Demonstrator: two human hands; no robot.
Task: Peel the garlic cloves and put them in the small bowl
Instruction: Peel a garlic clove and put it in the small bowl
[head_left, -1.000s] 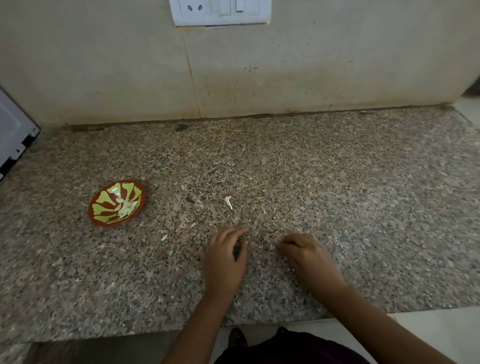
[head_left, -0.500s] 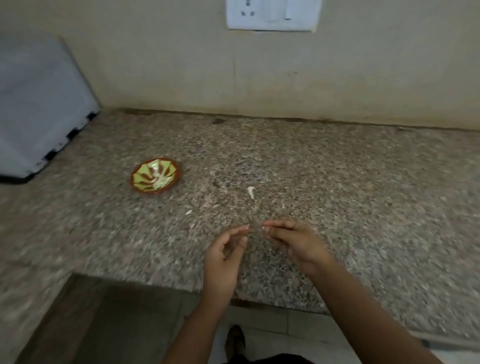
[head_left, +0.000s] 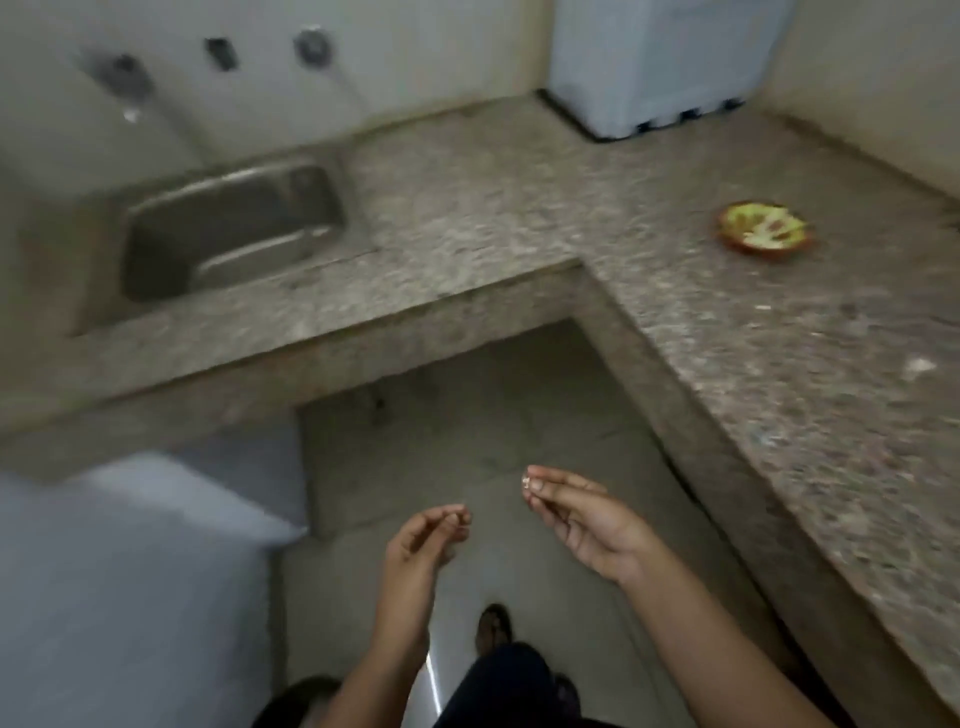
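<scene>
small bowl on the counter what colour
The small bowl is yellow-green inside with a reddish-brown rim; head view.

The speckled L-shaped worktop (head_left: 779, 415) carries a small bowl (head_left: 762, 230) on its right run, a white appliance (head_left: 654, 62) in the corner, and pale scraps (head_left: 918, 367), perhaps garlic skin.

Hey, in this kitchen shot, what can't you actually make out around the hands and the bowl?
Head view, all motion-blurred:
The small pale bit pinched by the right hand: too small to tell clove from peel.
The left hand: curled fingers hide whether it holds anything.
The red-rimmed green-patterned small bowl: blur hides its contents.
</scene>
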